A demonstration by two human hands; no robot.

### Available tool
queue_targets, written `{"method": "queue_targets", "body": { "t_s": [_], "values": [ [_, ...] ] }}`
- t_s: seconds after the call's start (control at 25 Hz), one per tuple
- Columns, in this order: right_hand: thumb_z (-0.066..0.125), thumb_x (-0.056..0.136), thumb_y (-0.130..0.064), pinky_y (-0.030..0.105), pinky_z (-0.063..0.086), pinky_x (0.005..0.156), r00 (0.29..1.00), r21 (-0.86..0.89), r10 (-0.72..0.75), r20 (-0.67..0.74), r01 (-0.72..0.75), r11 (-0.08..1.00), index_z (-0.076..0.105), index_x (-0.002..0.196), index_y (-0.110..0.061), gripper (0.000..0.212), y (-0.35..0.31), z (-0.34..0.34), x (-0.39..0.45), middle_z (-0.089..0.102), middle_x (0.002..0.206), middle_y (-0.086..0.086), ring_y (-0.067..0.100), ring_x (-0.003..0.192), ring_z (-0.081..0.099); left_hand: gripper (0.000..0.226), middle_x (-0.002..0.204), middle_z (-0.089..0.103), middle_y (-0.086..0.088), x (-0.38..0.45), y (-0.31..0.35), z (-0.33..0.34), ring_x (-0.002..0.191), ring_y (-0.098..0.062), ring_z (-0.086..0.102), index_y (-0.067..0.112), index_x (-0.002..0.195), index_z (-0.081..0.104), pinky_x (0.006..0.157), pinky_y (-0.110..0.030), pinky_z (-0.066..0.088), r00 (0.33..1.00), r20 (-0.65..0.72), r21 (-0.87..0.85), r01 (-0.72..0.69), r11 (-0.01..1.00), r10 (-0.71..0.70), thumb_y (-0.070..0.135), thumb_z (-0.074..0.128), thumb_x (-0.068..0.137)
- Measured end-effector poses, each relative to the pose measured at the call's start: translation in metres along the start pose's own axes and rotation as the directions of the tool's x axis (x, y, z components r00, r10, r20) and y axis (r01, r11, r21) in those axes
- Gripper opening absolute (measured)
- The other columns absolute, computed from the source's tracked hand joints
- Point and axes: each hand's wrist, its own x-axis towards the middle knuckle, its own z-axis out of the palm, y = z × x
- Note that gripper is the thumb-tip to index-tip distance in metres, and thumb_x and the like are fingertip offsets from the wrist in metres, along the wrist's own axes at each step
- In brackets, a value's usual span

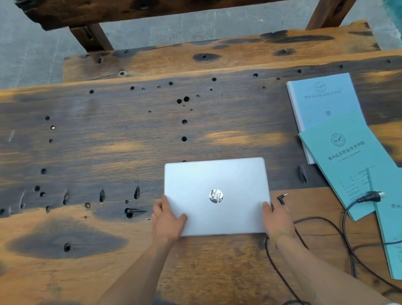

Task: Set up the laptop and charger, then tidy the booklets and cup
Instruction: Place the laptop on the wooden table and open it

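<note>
Currently on the scorched, hole-pocked wooden bench [98, 141]: one closed silver laptop [216, 196], lying flat near centre. Left hand [168, 221] grips its near-left corner, thumb over the lid; right hand [276, 218] grips its near-right corner. Black charger cable [346, 234] loops to the right, its barrel plug [281, 197] just beside the laptop. Three pale blue and teal paper booklets [347, 160] overlap at far right; a black mains plug [370, 196] rests on them.

You are working in soft, even daylight with no hard shadows. The silver laptop [216, 196] lid looks nearly washed out, its logo throwing a little glare. The table [98, 141] shows slight motion smear at left. Wide-angle bending curves the bench [211, 52] and table edges near the borders.
</note>
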Motion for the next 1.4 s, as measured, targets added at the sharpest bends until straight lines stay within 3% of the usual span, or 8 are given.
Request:
{"method": "queue_targets", "body": {
  "t_s": [0.2,0.36,0.56,0.72,0.84,1.0,1.16,1.4],
  "values": [
    [0.050,0.087,-0.018,0.038,0.051,0.089,0.999,0.013,0.047,-0.024,-0.047,0.999,0.067,0.119,-0.019,0.036,0.024,0.006,-0.026,0.058,0.125,0.014,0.034,0.107,0.059,0.083,0.161,-0.002,-0.008,-0.031,0.000,0.025,0.144,-0.032,0.013,0.023,0.154,0.012,0.112,-0.045,0.033,0.980,0.011,0.429,-0.185,0.884,0.200,0.046,0.058,0.088],
    [0.054,0.083,-0.013,0.029,0.047,0.073,0.996,0.085,0.092,-0.008,-0.091,0.992,0.072,0.100,-0.018,0.025,0.022,-0.006,-0.033,0.069,0.099,0.006,0.030,0.094,0.064,0.092,0.164,-0.006,-0.007,-0.031,0.025,0.039,0.148,-0.030,0.008,0.027,0.155,0.007,0.114,-0.048,0.024,0.880,0.199,0.647,-0.449,0.616,0.432,0.052,0.061,0.086],
    [0.046,0.075,-0.011,0.033,0.047,0.070,0.940,0.384,0.276,0.201,-0.335,0.860,0.067,0.073,-0.014,0.021,0.018,-0.023,-0.022,0.062,0.083,0.012,0.026,0.076,0.054,0.097,0.162,-0.005,-0.019,-0.031,0.060,0.062,0.144,-0.042,0.013,0.025,0.155,-0.003,0.106,-0.051,0.031,0.806,0.305,0.779,-0.518,0.354,0.507,0.050,0.061,0.087],
    [0.035,0.080,0.017,0.027,0.049,0.065,0.881,0.526,0.248,0.402,-0.444,0.725,0.067,0.097,-0.012,0.046,0.024,-0.043,-0.027,0.063,0.097,0.007,0.016,0.074,0.052,0.096,0.157,0.001,-0.034,-0.035,0.074,0.068,0.134,-0.050,0.031,0.020,0.155,-0.005,0.092,-0.049,0.045,0.790,0.363,0.824,-0.520,0.225,0.494,0.049,0.059,0.090],
    [0.035,0.081,0.020,0.025,0.046,0.066,0.922,0.464,0.119,0.368,-0.293,0.836,0.062,0.120,-0.009,0.055,0.041,-0.042,-0.037,0.063,0.103,-0.002,0.012,0.073,0.054,0.098,0.156,0.002,-0.036,-0.036,0.078,0.062,0.129,-0.050,0.036,0.021,0.155,-0.004,0.085,-0.047,0.050,0.784,0.395,0.812,-0.542,0.216,0.479,0.050,0.061,0.088],
    [0.046,0.080,0.005,0.025,0.046,0.079,0.934,-0.004,-0.190,0.303,0.201,0.980,0.034,0.149,-0.032,0.079,0.071,-0.041,-0.056,0.045,0.133,-0.009,0.015,0.111,0.052,0.100,0.156,0.001,-0.035,-0.037,0.079,0.059,0.127,-0.051,0.036,0.023,0.155,-0.004,0.078,-0.043,0.052,0.781,0.407,0.798,-0.556,0.231,0.474,0.052,0.061,0.086],
    [0.053,0.086,-0.013,0.041,0.027,0.116,0.851,-0.541,-0.369,0.374,0.523,0.659,-0.004,0.156,-0.027,0.092,0.093,-0.043,-0.065,-0.008,0.164,-0.007,0.027,0.145,0.013,0.100,0.156,0.001,-0.035,-0.038,0.081,0.055,0.125,-0.050,0.037,0.024,0.155,-0.003,0.075,-0.040,0.051,0.784,0.416,0.795,-0.560,0.235,0.461,0.052,0.062,0.085],
    [0.042,0.092,-0.016,0.048,-0.004,0.122,0.766,-0.649,-0.380,0.518,0.642,0.408,-0.011,0.155,-0.016,0.083,0.081,-0.039,-0.061,-0.010,0.165,0.003,0.026,0.150,-0.017,0.095,0.156,0.004,-0.036,-0.049,0.088,0.049,0.117,-0.049,0.047,0.022,0.156,-0.003,0.076,-0.040,0.050,0.785,0.451,0.806,-0.563,0.185,0.425,0.046,0.059,0.089]
  ]
}}
